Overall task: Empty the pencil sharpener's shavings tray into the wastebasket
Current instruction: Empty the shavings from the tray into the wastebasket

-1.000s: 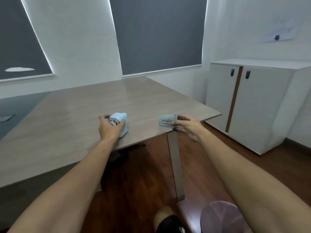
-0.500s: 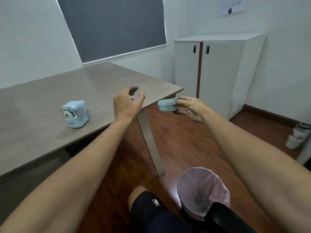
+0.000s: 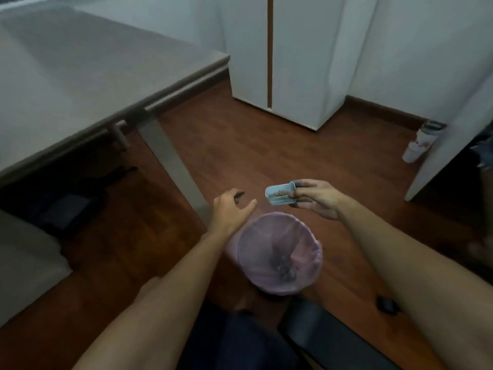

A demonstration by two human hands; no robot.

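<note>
- Two hands hover above the pink-lined wastebasket (image 3: pixel 280 253) on the floor.
- My right hand (image 3: pixel 318 200) pinches the shavings tray (image 3: pixel 280 194), open side up, brown shavings inside.
- My left hand (image 3: pixel 230 209) is empty, fingers loosely apart.

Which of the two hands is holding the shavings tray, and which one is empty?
The right hand pinches the light blue shavings tray by its end, beyond the pink-lined wastebasket. The left hand is open and holds nothing.

Wastebasket (image 3: pixel 280 253) contents blurred
</note>
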